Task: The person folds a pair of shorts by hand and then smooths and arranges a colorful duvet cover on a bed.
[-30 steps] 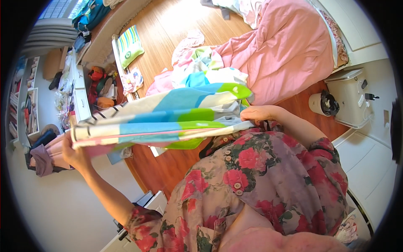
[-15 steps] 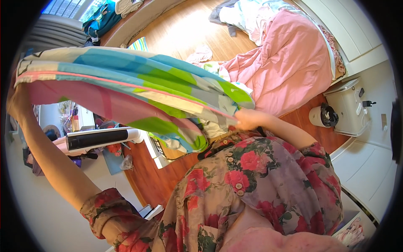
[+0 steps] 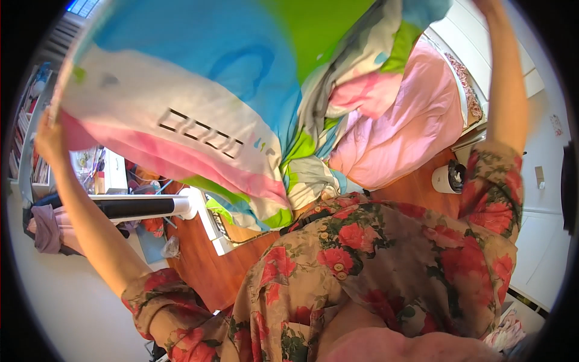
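A large duvet cover (image 3: 199,78) in blue, green, white and grey, with a pink inner side, is spread in the air before me. My left hand (image 3: 51,139) grips its left edge, the arm stretched out. My right hand (image 3: 486,5) is raised high at the upper right; the picture's edge cuts off its fingers, and the cloth rises up to beside it. Bunched folds hang from the middle down to my waist, and the lower part drapes in front of my floral shirt (image 3: 386,259).
A pink quilt (image 3: 416,114) lies heaped behind the cloth on the right. Beyond it is a white waste bin (image 3: 443,181). At left are a white-and-black padded arm (image 3: 139,208), cluttered shelves (image 3: 27,133) and a plastic bag (image 3: 171,246) on the wooden floor (image 3: 211,277).
My right hand has swung from near my waist to high at the upper right. The duvet cover has opened out from a narrow band into a broad spread. My left hand keeps its grip.
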Motion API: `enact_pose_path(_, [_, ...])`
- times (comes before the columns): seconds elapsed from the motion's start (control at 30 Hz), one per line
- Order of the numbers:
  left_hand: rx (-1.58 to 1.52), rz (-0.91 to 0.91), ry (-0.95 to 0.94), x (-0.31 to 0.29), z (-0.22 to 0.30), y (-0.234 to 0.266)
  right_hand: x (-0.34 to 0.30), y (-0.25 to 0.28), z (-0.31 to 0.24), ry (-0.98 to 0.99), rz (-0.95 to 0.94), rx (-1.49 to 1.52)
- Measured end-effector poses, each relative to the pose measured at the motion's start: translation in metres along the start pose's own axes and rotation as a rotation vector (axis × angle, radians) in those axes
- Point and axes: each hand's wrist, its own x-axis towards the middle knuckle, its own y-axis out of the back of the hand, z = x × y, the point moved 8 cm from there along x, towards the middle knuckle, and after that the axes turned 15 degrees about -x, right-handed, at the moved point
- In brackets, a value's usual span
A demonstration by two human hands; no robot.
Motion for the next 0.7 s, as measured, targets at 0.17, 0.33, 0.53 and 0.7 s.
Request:
enact_pose_path(0.17, [-0.250, -0.238, 0.203, -0.089, -0.032, -0.014, -0.062, -0.077, 0.016, 0.188, -0.322, -0.645])
enact_pose_path(0.33, [0.308, -0.064, 0.239, -0.163, -0.147, 0.020, -0.097, -0.182, 0.080, 0.388, -0.900, -0.723])
enact_pose_path(0.53, [-0.030, -0.742, 0.388, -0.438, -0.037, -0.087, -0.320, -0.222, 0.259, 0.250, -1.050, -0.878])
enact_pose_path(0.7, [0.142, -1.051, 0.888, -0.740, -0.020, 0.014, -0.466, -0.214, 0.322, 0.250, -1.018, -0.817])
